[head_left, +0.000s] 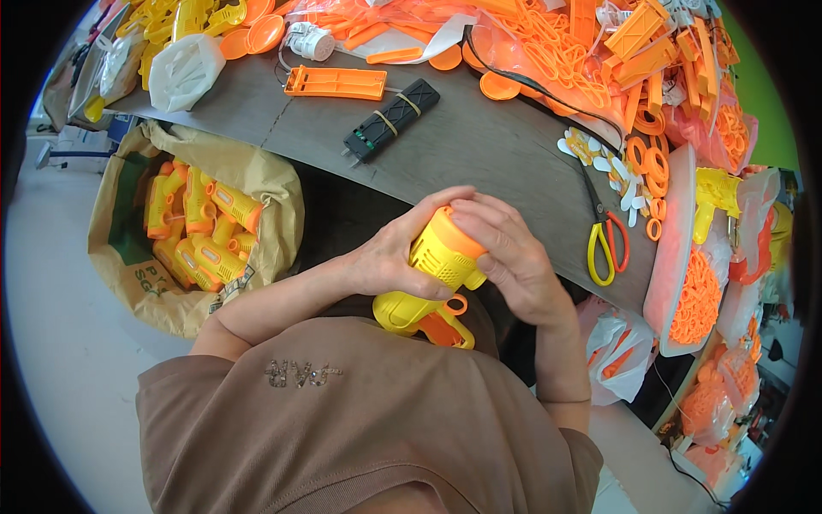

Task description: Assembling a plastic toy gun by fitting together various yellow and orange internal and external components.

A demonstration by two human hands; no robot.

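A yellow and orange toy gun (432,278) is held close to the body, just in front of the near edge of the table (479,146), above the lap. The left hand (390,257) is wrapped around its left side, fingers curled closed on the yellow body; the right hand (505,253) is laid over the orange top end, its fingers bent down across the cap and its thumb against the side. Both grips are closed on the toy, which is tilted with its orange end up toward the table and its handle and orange trigger ring pointing down toward the brown shirt (360,420).

To the left, on the floor, a brown paper sack (257,184) stands open — it is filled with more toy guns (201,227) of the same yellow and orange kind. On the table, well apart from the hands, lie a black ribbed block (391,120) bound with pale bands and, just beside it, a flat orange plastic piece (336,82). Scissors with yellow and red handles (604,240) lie near the table's right edge, close to the right hand. Behind them a heap of orange plastic parts (599,51) is spread — rings and strips, as far as can be told through the bent rim of the view. A white tray (675,214) of orange rings leans at the right.
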